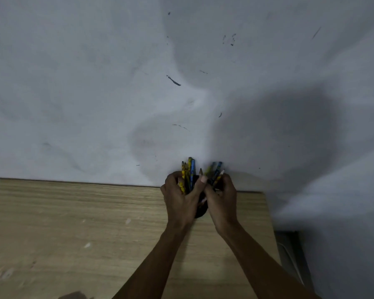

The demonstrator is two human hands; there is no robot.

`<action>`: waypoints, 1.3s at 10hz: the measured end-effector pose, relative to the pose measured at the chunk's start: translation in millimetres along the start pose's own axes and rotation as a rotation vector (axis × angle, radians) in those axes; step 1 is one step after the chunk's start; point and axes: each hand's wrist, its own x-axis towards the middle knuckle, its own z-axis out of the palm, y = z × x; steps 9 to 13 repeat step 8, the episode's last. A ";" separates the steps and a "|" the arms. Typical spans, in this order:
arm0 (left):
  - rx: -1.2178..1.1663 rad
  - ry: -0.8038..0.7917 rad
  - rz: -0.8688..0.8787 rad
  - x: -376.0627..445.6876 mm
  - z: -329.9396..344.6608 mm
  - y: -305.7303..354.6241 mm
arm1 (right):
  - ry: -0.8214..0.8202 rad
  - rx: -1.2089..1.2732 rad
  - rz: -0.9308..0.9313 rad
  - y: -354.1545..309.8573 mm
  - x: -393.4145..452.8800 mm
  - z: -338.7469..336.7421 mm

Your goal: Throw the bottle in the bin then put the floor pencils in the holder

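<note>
1. I see both hands meet at the far edge of the wooden counter (73, 212), at about 5 o'clock from the middle of my view, close against the grey wall (95, 83).
2. The left hand (179, 201) has its fingers closed around a bunch of yellow and blue pencils (189, 171), tips up.
3. The right hand (221, 201) has its fingers closed on a second bunch of pencils (216, 169), fanned toward 1 o'clock (one pale tip shows at its edge).
4. The black holder (201, 212) sits between the two palms, mostly hidden; only its lower curve shows at 6 o'clock of the hands.
5. I cannot tell whether the pencil ends are inside the holder.
6. The bottle and bin are out of view.
7. A dark shadow (289, 130) lies on the wall at 1 o'clock of the hands.
</note>
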 end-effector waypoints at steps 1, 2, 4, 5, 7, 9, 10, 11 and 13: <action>0.019 -0.012 -0.032 -0.6 -0.2 0.0 | -0.019 0.022 -0.008 0.1 -3.7 -4.3; 0.055 -0.035 -0.064 -0.3 -1.1 1.0 | -0.019 0.031 0.000 3.6 -5.3 -8.2; 0.216 -0.166 -0.138 -4.8 -9.6 7.0 | -0.034 0.071 0.022 6.8 -10.2 -15.3; 0.204 -0.245 -0.153 -6.4 -15.5 7.1 | -0.057 0.098 0.039 7.0 -12.3 -16.4; 0.046 -0.252 -0.130 -13.0 -26.6 10.1 | -0.055 0.009 0.072 6.0 -16.6 -25.1; -0.091 -0.219 -0.166 -21.2 -32.3 21.1 | -0.016 -0.067 0.104 7.2 -18.9 -32.7; -0.091 -0.219 -0.166 -21.2 -32.3 21.1 | -0.016 -0.067 0.104 7.2 -18.9 -32.7; -0.091 -0.219 -0.166 -21.2 -32.3 21.1 | -0.016 -0.067 0.104 7.2 -18.9 -32.7; -0.091 -0.219 -0.166 -21.2 -32.3 21.1 | -0.016 -0.067 0.104 7.2 -18.9 -32.7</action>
